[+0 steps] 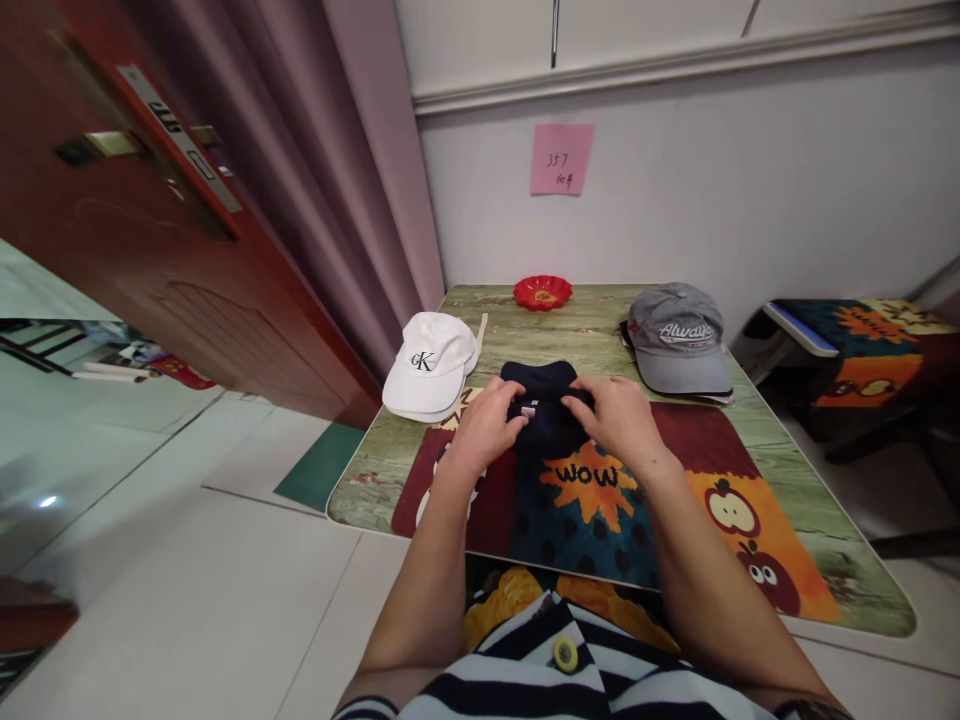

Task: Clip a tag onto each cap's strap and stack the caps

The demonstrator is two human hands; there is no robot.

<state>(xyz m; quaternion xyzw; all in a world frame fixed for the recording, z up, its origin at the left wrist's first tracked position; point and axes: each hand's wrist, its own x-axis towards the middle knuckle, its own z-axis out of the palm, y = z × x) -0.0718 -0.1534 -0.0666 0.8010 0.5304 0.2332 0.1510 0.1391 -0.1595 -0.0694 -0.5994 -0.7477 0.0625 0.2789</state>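
Between my two hands, at the middle of the table, is a dark navy cap [551, 430] with its inside and a small white label showing. My left hand [489, 425] pinches its left edge between thumb and fingers. The right edge is held the same way by my right hand [616, 415]. A white cap with black letters [429, 368] lies to the left, apparently on top of another light cap. Over on the right, a grey cap marked "Always" [679, 340] rests on at least one other cap.
A red scalloped dish [542, 292] sits at the table's back edge. The table [810, 500] carries a colourful mat [585, 520]. Behind it, a pink note [562, 160] is on the wall. A door [187, 250] and curtain stand left; a patterned stool [870, 345] is right.
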